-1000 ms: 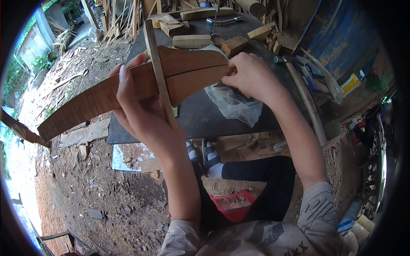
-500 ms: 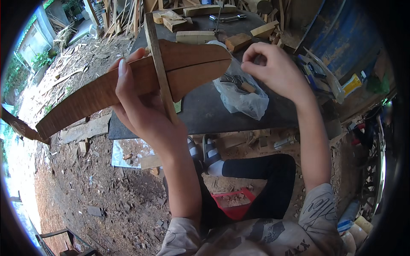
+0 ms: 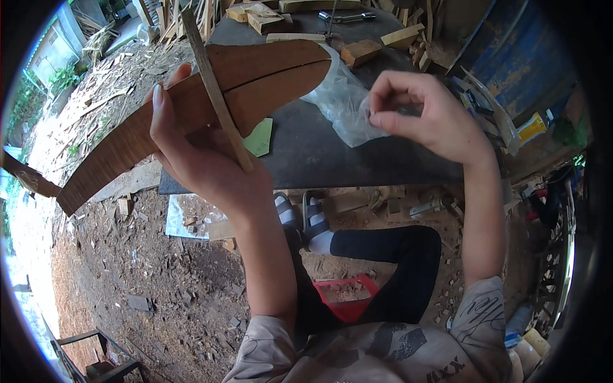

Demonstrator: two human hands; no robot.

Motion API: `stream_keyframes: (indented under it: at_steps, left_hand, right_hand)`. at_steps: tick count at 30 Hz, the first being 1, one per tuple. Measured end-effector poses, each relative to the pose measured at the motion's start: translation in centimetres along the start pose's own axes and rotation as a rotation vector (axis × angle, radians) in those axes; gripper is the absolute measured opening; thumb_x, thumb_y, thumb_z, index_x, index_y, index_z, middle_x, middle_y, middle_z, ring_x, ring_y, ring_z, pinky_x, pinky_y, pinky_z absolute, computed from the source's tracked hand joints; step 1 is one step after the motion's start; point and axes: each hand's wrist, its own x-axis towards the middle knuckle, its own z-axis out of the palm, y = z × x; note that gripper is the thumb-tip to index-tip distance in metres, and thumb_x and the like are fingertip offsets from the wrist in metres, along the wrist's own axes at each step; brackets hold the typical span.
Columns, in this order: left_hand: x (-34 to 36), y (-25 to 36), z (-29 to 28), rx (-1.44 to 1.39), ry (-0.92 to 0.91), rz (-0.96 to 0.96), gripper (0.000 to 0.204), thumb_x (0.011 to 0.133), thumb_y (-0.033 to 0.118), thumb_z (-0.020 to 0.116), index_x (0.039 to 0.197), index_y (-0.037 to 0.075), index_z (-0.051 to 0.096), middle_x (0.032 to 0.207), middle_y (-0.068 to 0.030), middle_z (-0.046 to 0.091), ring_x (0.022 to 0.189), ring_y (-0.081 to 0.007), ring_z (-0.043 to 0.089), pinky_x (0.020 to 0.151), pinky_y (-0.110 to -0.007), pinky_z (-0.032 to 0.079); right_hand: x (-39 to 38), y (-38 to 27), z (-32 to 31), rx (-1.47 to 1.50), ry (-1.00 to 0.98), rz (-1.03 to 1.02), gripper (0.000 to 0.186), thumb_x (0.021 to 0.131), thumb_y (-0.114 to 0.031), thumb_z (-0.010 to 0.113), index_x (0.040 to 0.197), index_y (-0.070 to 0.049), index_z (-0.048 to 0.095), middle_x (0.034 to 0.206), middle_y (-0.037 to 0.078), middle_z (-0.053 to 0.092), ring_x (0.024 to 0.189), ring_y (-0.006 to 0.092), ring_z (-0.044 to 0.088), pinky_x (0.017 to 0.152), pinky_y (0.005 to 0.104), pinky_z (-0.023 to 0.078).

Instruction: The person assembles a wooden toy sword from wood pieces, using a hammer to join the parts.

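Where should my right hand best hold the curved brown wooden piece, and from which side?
Probably take the curved brown wooden piece at its broad rounded end, from the right: this end points toward the right hand, uncovered, while the left hand and straight wooden strip cross the middle.

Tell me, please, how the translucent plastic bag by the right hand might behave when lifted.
The plastic bag would probably be floppy, as its thin sheet is crumpled. Its translucent film suggests little weight of its own, though I cannot make out any contents. Its soft, uneven edge hints that it may sag rather than hold shape.
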Motion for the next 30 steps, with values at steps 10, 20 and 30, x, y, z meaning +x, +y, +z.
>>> stream_keyframes:
  at_steps: [10, 20, 30]
  left_hand:
    - [0.0, -0.6, 0.2, -0.012, 0.045, 0.006, 0.047, 0.103, 0.039, 0.056, 0.135, 0.005, 0.058, 0.132, -0.0151, 0.065, 0.123, -0.0249, 0.064, 0.106, -0.042, 0.051]
    - [0.1, -0.2, 0.1, -0.030, 0.102, -0.033, 0.046, 0.103, 0.040, 0.057, 0.135, 0.007, 0.057, 0.128, -0.0108, 0.065, 0.120, -0.0226, 0.065, 0.101, -0.041, 0.056]
    - [-0.1, -0.1, 0.4, -0.084, 0.063, -0.079, 0.047, 0.103, 0.039, 0.057, 0.136, 0.005, 0.054, 0.125, -0.0107, 0.066, 0.114, -0.0193, 0.065, 0.099, -0.038, 0.055]
  right_hand:
    - [7.9, 2.7, 2.7, -0.183, 0.089, -0.226, 0.028, 0.081, -0.024, 0.078, 0.095, 0.000, 0.073, 0.092, 0.012, 0.077, 0.091, 0.0214, 0.074, 0.088, 0.0349, 0.057]
    - [9.3, 3.4, 2.4, -0.133, 0.204, -0.229, 0.023, 0.086, -0.018, 0.077, 0.097, 0.002, 0.069, 0.093, 0.008, 0.074, 0.090, 0.0165, 0.071, 0.086, 0.0325, 0.055]
    - [5.5, 4.6, -4.8, -0.215, 0.554, -0.074, 0.021, 0.089, -0.020, 0.077, 0.094, -0.001, 0.069, 0.091, 0.005, 0.073, 0.083, 0.0158, 0.070, 0.079, 0.0318, 0.054]
